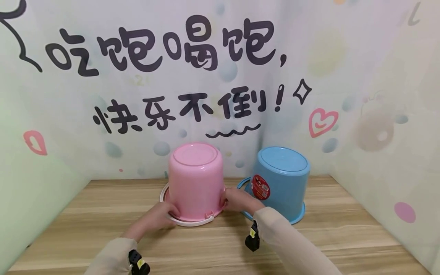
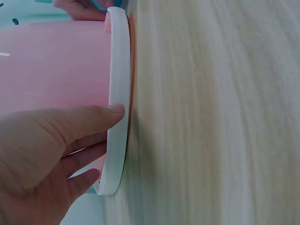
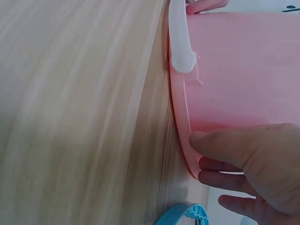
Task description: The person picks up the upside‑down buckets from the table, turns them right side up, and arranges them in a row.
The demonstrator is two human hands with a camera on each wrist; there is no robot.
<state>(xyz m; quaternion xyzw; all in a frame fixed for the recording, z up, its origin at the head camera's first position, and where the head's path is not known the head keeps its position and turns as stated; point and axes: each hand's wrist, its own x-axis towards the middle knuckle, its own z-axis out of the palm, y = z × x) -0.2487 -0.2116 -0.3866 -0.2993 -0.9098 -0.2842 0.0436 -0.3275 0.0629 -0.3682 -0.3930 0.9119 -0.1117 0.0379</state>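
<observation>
A pink bucket (image 1: 196, 187) stands upside down on the wooden table, its rim against the tabletop. Its white handle (image 2: 120, 61) lies along the rim at the front. My left hand (image 1: 159, 216) holds the bucket low on its left side; the thumb lies on the white handle, the other fingers by the bucket wall. On the opposite side my right hand (image 1: 238, 199) grips the pink rim (image 3: 180, 108) between thumb and fingers. Some of its fingertips are hidden in the head view.
To the right, a blue bucket (image 1: 287, 194) with a red label (image 1: 260, 187) is also upside down, close to my right hand. Its blue handle (image 3: 180, 213) sticks out to the left. A printed curtain (image 1: 220, 88) hangs behind the wooden table (image 1: 213, 252).
</observation>
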